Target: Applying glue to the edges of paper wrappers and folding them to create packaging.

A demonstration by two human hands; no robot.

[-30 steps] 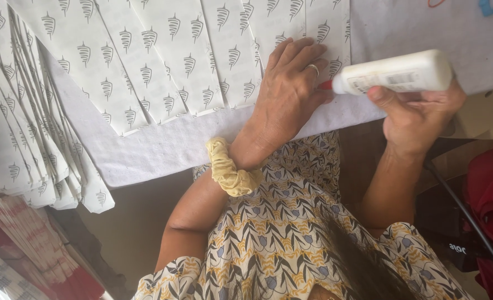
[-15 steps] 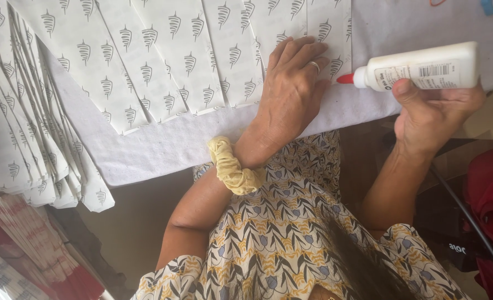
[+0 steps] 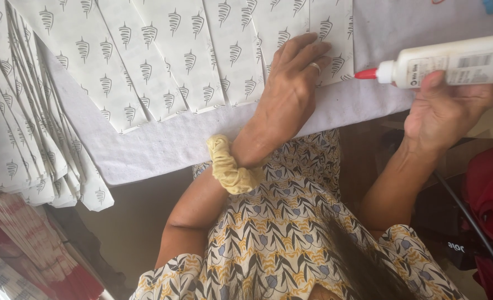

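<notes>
On the near edge of the worktop point(image 3: 163, 150), my left hand point(image 3: 288, 89) lies flat, fingers spread, pressing down the lower end of the rightmost printed paper strip point(image 3: 329, 33) so it cannot slide. My right hand point(image 3: 446, 108) is closed around the white glue bottle point(image 3: 457, 61), thumb on its side, holding it level with the red nozzle point(image 3: 367, 73) pointing at the strip's lower right corner, just beside the paper but, as far as I can tell, not touching it. The two hands are apart, with the nozzle between them.

To do this well, I judge I should tip the nozzle down to the paper's edge and squeeze lightly, so that only a thin line comes out; a heavy squeeze would likely soak thin paper and spread onto the cloth-covered worktop. I would keep my left fingertips clear of the margin where the glue goes, yet near enough to keep the corner flat.

Left of that strip, more printed strips point(image 3: 185, 55) lie side by side in a fan. Further left, a thick stack of the same strips point(image 3: 18, 139) hangs over the worktop's edge. A yellow scrunchie point(image 3: 228, 169) sits on my left wrist.
</notes>
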